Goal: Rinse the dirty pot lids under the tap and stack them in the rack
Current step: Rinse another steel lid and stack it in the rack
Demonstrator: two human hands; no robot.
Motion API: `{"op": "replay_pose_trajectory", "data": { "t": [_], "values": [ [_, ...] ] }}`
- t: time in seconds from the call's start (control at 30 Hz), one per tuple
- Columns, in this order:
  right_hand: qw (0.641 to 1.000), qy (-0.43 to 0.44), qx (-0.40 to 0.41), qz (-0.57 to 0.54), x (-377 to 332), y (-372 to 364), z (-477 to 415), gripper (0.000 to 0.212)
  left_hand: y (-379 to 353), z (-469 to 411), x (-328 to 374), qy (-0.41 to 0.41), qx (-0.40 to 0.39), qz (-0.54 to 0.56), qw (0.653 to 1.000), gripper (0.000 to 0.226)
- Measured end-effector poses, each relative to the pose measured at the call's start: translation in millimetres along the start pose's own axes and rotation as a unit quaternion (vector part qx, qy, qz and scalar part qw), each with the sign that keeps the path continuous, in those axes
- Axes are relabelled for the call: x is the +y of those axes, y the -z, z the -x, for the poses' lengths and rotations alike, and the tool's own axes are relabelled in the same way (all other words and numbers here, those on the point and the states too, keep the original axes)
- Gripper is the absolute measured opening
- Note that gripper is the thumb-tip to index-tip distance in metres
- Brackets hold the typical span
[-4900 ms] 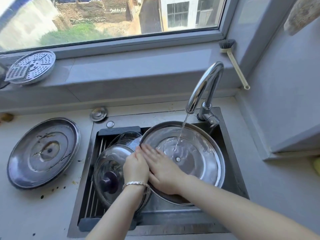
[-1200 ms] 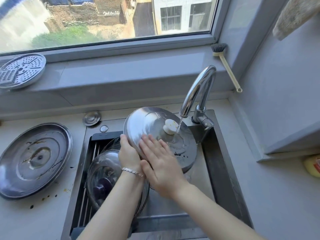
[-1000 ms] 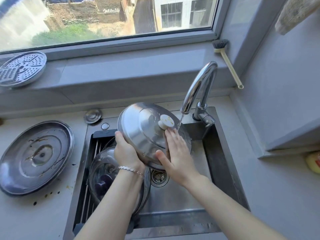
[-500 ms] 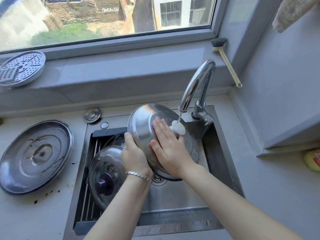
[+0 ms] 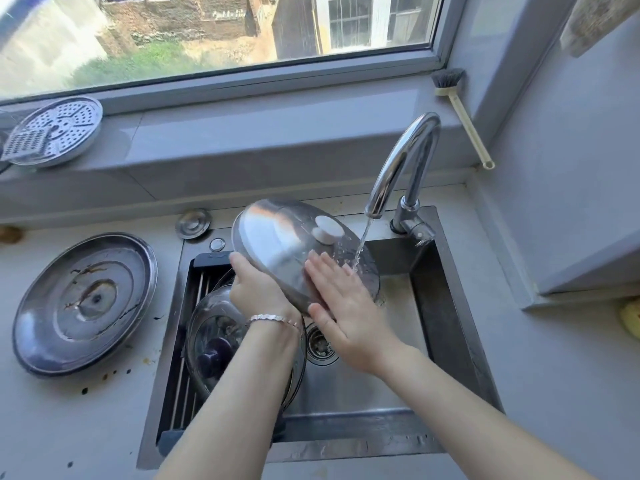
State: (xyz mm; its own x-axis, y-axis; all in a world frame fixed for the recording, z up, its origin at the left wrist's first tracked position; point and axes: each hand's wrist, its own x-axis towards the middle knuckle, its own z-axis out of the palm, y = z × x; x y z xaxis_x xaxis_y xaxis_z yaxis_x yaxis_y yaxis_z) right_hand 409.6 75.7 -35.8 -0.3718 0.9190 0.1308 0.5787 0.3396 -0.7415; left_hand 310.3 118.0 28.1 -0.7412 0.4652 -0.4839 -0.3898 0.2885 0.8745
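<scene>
Two hands working steel lid (image 5: 277, 244) over sink (image 5: 446, 299): left hand (image 5: 256, 289) gripping lower-left rim, right hand (image 5: 343, 299) lying flat, open, rubbing. Lid tilting toward tap stream (image 5: 360, 247); rack (image 5: 194, 327) sitting directly below left hand, nearer that side.

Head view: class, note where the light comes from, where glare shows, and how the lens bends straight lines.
Head view: daylight enters through the window; bright glare streaks the tap and the steel lid held under it; the wide-angle lens bows the window sill and the sink edges.
</scene>
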Motion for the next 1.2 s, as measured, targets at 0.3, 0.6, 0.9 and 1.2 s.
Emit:
{"op": "replay_pose_trajectory", "data": {
  "t": [0.3,0.6,0.9,1.2],
  "values": [
    [0.952,-0.289,0.022,-0.098,29.2,22.3,-32.6,0.054,5.6,4.2,-0.2,0.012,0.007,0.016,1.0,0.031],
    [0.974,-0.222,0.006,-0.048,16.9,11.4,-17.2,0.075,8.3,-1.9,-2.6,0.027,-0.001,0.041,0.999,0.029],
    [0.991,-0.129,-0.014,0.031,-4.9,4.4,3.6,0.074,13.1,-2.9,-13.6,0.033,-0.05,0.051,0.997,0.03],
    [0.958,-0.273,0.082,-0.02,72.4,42.6,-28.5,0.049,57.1,-34.1,-33.4,0.144,-0.314,0.009,0.938,0.064]
  ]
}}
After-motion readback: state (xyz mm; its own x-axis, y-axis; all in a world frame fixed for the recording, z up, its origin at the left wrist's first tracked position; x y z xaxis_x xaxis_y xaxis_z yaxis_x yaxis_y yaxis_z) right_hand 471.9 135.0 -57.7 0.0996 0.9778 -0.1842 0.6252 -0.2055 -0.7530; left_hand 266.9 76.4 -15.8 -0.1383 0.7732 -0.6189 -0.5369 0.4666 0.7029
